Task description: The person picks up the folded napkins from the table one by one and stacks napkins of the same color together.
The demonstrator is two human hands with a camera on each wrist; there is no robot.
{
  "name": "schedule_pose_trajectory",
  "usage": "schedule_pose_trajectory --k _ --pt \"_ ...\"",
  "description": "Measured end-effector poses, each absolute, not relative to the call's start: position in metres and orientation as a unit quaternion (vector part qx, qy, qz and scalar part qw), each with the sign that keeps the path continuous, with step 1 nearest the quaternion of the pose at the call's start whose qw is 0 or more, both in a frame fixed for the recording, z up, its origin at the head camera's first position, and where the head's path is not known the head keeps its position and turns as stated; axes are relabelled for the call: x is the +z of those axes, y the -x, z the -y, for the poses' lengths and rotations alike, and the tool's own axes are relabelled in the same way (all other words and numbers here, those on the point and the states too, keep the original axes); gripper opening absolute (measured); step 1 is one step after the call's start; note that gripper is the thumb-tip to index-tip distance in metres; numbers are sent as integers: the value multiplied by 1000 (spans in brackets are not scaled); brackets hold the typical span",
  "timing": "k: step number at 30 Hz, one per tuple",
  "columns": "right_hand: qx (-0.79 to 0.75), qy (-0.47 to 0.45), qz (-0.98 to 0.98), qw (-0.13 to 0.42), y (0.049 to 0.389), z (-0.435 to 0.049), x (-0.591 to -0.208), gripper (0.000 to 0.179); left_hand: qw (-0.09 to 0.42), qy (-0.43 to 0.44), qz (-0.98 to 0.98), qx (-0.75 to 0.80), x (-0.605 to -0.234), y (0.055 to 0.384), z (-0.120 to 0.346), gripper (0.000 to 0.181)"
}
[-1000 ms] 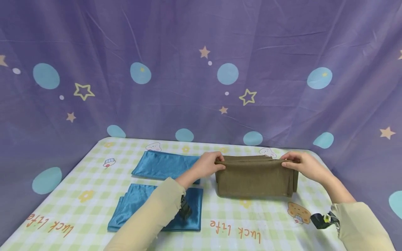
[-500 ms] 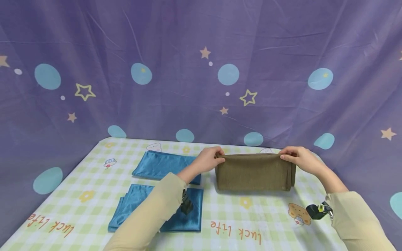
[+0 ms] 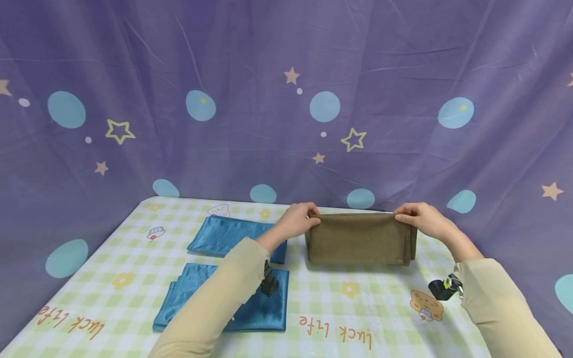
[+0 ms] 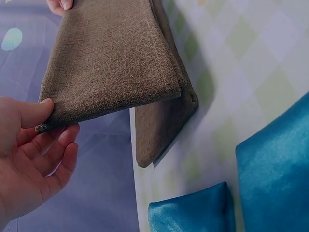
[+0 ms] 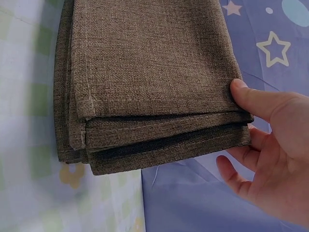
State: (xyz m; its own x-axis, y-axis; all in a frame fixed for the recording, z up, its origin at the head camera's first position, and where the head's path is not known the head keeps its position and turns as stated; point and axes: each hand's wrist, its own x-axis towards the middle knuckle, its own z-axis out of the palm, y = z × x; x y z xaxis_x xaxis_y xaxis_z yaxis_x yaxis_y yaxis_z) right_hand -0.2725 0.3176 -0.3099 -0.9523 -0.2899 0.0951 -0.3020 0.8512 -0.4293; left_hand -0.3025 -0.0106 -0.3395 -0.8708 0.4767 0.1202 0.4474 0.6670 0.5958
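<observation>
Brown cloth (image 3: 358, 241) and both hands have shifted toward the counter's far side and a little leftward since a second ago, and the strip of fabric that showed behind its top edge is now out of sight in the head view. Its long axis runs left to right, roughly parallel to the far edge of the counter (image 3: 327, 293). One broad face is turned to the person, with the held edge on top and the panel hanging below. Stacked, hemmed layers face right at its right end. Whether its lower edge touches the counter, I cannot tell.

Left hand (image 3: 296, 220) pinches the upper left corner and right hand (image 3: 425, 219) pinches the upper right; at each, the thumb presses the near face with fingers behind.

Left of the brown cloth lie two folded blue pieces, the far cloth (image 3: 228, 236) and the near cloth (image 3: 264, 313), apart from each other. The left sleeve (image 3: 210, 303) crosses over the near cloth. Behind the counter hangs a purple curtain (image 3: 259, 64).
</observation>
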Motion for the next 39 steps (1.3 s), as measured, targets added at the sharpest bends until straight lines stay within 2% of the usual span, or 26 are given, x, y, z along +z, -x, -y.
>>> schedule_pose_trajectory --k 18,25,31,39 --pt "210 -136 968 34 292 -310 -323 24 -7 -208 -923 325 -354 318 5 19" --pt "215 -112 968 68 297 -306 -331 18 -35 -171 -921 349 -361 318 2 21" --pt "216 -98 967 94 302 -304 -335 13 -46 -157 -925 343 -371 319 0 32" --pt "214 -76 969 101 305 -300 -342 14 -22 -158 -925 344 -384 317 -2 55"
